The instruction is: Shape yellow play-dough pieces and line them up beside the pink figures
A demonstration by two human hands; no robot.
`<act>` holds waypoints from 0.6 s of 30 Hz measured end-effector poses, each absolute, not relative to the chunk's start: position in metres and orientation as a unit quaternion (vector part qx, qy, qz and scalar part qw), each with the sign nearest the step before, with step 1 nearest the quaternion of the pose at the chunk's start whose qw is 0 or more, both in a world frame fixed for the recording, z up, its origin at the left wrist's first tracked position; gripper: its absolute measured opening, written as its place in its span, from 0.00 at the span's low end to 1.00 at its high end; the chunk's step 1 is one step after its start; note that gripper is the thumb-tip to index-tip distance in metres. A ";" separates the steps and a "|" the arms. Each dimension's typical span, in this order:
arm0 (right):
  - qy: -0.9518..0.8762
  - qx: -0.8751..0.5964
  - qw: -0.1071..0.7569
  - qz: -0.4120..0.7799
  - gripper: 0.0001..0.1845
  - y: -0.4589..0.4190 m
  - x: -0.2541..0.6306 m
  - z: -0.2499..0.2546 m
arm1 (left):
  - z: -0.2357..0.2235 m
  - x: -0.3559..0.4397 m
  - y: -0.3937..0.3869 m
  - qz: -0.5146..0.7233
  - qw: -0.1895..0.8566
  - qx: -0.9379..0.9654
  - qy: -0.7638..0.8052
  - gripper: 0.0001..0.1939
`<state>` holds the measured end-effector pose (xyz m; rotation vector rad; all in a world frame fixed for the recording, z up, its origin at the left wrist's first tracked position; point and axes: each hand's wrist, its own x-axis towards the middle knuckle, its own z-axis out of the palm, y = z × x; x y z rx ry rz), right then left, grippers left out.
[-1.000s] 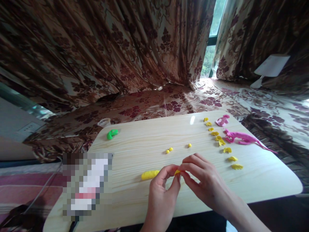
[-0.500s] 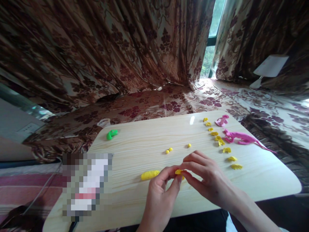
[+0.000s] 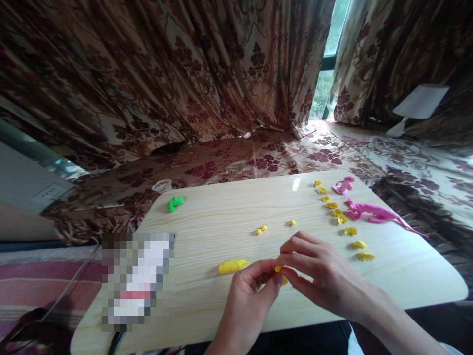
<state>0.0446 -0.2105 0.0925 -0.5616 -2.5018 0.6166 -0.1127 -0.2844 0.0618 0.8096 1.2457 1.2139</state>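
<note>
My left hand [image 3: 254, 291] and my right hand [image 3: 318, 266] meet over the front of the table, both pinching one small, thin piece of yellow modelling clay [image 3: 284, 281]. Fingers cover most of that piece. Just beyond my left hand lies a thick yellow clay roll [image 3: 232, 266]. Farther back are a pair of tiny yellow balls [image 3: 261, 230] and a single yellow ball [image 3: 292, 223]. To the right of my right hand, several curved yellow clay pieces [image 3: 350, 230] lie in a slanting row.
A pink clay figure with a long tail [image 3: 377, 213] and a smaller pink clay piece [image 3: 344, 185] lie at the table's right. Green clay [image 3: 174, 203] sits at the back left. A blurred-out flat device [image 3: 138, 281] with a black cable occupies the left side of the wooden table [image 3: 199, 222].
The yellow piece between my fingers has turned, and a part of it now hangs below my left fingertips. Both hands stay close together. The whole view has shifted slightly.
</note>
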 end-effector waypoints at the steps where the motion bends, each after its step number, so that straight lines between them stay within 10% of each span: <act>1: -0.920 -0.202 0.248 0.225 0.08 -0.211 0.043 0.093 | 0.063 -0.113 -0.285 0.518 0.580 0.339 0.530 0.10; 18: -0.948 -0.174 0.206 0.167 0.09 -0.212 0.042 0.103 | 0.069 -0.117 -0.283 0.502 0.607 0.327 0.522 0.08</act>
